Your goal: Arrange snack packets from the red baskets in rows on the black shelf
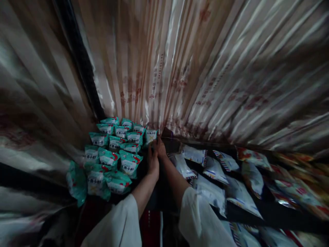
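Note:
Several green-and-white snack bags (114, 159) with dark lettering and red marks stand in tight rows on the left of a dark shelf. At the right end of the back row is one upright snack bag (151, 134). My left hand (153, 162) reaches to its lower edge, fingers closed and pointing forward. Close beside it, my right hand (161, 149) is at the bag's lower right corner, its fingers closed too. The two hands nearly touch, and dim light partly hides the fingertips.
Clear-and-white packets (210, 189) with striped edges lie on the dark shelf at right. Farther right are red and orange packets (302, 185), blurred. Behind hangs a pleated, shiny printed sheet (174, 68), and a dark post (79, 58) rises at left.

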Demonstrator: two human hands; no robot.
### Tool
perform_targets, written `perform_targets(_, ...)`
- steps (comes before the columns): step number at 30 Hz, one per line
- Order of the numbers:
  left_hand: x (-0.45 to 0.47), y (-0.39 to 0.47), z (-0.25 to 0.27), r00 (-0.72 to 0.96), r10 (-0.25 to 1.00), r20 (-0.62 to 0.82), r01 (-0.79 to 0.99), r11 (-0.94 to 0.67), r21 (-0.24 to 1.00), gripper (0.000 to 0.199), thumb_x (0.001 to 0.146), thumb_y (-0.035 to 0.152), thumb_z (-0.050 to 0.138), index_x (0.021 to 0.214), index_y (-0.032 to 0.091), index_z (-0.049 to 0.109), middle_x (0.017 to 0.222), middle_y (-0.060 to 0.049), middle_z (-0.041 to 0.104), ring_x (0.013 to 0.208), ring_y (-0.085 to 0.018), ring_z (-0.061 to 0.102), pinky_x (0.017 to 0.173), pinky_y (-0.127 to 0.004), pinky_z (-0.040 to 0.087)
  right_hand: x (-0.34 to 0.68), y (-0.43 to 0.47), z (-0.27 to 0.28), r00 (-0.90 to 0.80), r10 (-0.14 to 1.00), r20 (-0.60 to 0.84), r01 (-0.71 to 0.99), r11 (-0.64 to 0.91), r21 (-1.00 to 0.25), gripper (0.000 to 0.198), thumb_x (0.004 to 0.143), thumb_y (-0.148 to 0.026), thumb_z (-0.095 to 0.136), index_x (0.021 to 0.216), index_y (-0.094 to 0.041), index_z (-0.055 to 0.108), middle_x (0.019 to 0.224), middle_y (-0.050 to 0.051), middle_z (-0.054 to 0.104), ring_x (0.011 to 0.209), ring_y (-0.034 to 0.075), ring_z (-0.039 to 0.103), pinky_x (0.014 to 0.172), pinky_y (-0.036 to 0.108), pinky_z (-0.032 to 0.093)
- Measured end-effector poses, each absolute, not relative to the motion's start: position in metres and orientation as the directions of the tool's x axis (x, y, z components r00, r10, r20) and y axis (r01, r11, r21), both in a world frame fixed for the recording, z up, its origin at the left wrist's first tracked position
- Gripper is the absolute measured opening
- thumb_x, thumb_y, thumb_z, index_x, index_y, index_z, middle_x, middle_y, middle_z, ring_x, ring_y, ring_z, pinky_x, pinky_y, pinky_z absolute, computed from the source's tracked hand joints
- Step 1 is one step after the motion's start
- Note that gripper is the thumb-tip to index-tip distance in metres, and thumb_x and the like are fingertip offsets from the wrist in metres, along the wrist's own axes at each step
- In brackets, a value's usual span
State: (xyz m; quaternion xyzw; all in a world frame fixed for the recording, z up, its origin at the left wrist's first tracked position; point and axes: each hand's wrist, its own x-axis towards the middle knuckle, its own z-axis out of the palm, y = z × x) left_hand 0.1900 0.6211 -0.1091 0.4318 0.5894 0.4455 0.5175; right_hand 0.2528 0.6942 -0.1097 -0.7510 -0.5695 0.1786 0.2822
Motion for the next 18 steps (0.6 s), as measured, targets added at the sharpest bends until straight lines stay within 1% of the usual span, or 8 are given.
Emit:
perform_targets(3,0.192,0.613,-0.098,-0.083,0.963,-0.257,-0.007,0.258,0.966,0.049,0.095,0.029,0.033,0.142,0.016,0.035,0.149,-0.010,0.039,0.136,-0.018,0.038,0.111,-0.029,0.033,0.254,0.685,-0.109,0.312,0.935,0.170,0.730,-0.122,-0.673,0.044,0.089,-0.026,0.041,0.128,-0.008,0.047,0.123,0.020,0.059,0.116,0.027,0.054,0.099,0.041,0.041)
perform_targets(6,0.192,0.596,-0.084,-0.071,0.965,-0.251,-0.022,0.250,0.968,0.045,0.095,0.027,0.032,0.136,0.013,0.042,0.146,-0.011,0.043,0.134,-0.017,0.041,0.111,-0.027,0.033,0.255,0.669,-0.104,0.344,0.892,0.293,0.673,-0.017,-0.739,0.044,0.087,-0.027,0.040,0.124,-0.007,0.051,0.124,0.020,0.059,0.118,0.026,0.052,0.102,0.043,0.039)
perform_targets(9,0.187,0.567,-0.073,-0.056,0.970,-0.238,-0.007,0.238,0.971,0.041,0.094,0.026,0.032,0.129,0.014,0.050,0.139,-0.011,0.051,0.129,-0.018,0.047,0.110,-0.028,0.035,0.252,0.644,-0.094,0.359,0.874,0.328,0.622,0.038,-0.782,0.043,0.087,-0.030,0.039,0.121,-0.008,0.054,0.122,0.018,0.060,0.115,0.024,0.055,0.102,0.041,0.040)
perform_targets(11,0.177,0.541,-0.071,-0.042,0.976,-0.212,0.038,0.213,0.976,0.041,0.094,0.027,0.034,0.128,0.013,0.052,0.137,-0.012,0.053,0.128,-0.020,0.048,0.110,-0.031,0.034,0.245,0.620,-0.085,0.349,0.870,0.349,0.584,0.089,-0.807,0.043,0.088,-0.034,0.038,0.120,-0.010,0.055,0.121,0.017,0.061,0.113,0.024,0.056,0.100,0.040,0.042)
perform_targets(13,0.161,0.513,-0.076,-0.020,0.986,-0.168,0.087,0.169,0.982,0.041,0.092,0.028,0.036,0.126,0.013,0.053,0.136,-0.013,0.054,0.128,-0.021,0.048,0.111,-0.033,0.034,0.234,0.590,-0.077,0.333,0.873,0.356,0.525,0.142,-0.839,0.043,0.089,-0.039,0.040,0.120,-0.013,0.054,0.118,0.015,0.062,0.107,0.023,0.059,0.095,0.039,0.045)
perform_targets(14,0.151,0.499,-0.081,-0.006,0.989,-0.144,0.105,0.144,0.984,0.041,0.091,0.028,0.037,0.125,0.013,0.054,0.134,-0.013,0.055,0.127,-0.022,0.049,0.110,-0.033,0.034,0.227,0.572,-0.073,0.328,0.878,0.348,0.486,0.159,-0.859,0.043,0.089,-0.040,0.040,0.120,-0.013,0.054,0.116,0.014,0.064,0.101,0.022,0.062,0.092,0.037,0.047)
perform_targets(17,0.113,0.462,-0.104,0.071,0.991,-0.117,0.152,0.105,0.983,0.036,0.088,0.026,0.042,0.118,0.019,0.060,0.122,-0.010,0.064,0.114,-0.021,0.058,0.102,-0.033,0.044,0.202,0.513,-0.070,0.292,0.920,0.262,0.362,0.147,-0.920,0.042,0.091,-0.043,0.039,0.119,-0.016,0.053,0.100,0.010,0.068,0.080,0.018,0.065,0.076,0.031,0.052)
perform_targets(18,0.098,0.452,-0.113,0.099,0.987,-0.126,0.174,0.108,0.979,0.035,0.086,0.024,0.044,0.116,0.020,0.061,0.119,-0.009,0.066,0.111,-0.021,0.060,0.100,-0.032,0.045,0.192,0.493,-0.073,0.242,0.944,0.225,0.349,0.132,-0.928,0.040,0.091,-0.044,0.039,0.116,-0.017,0.055,0.093,0.008,0.069,0.075,0.017,0.065,0.072,0.029,0.052)
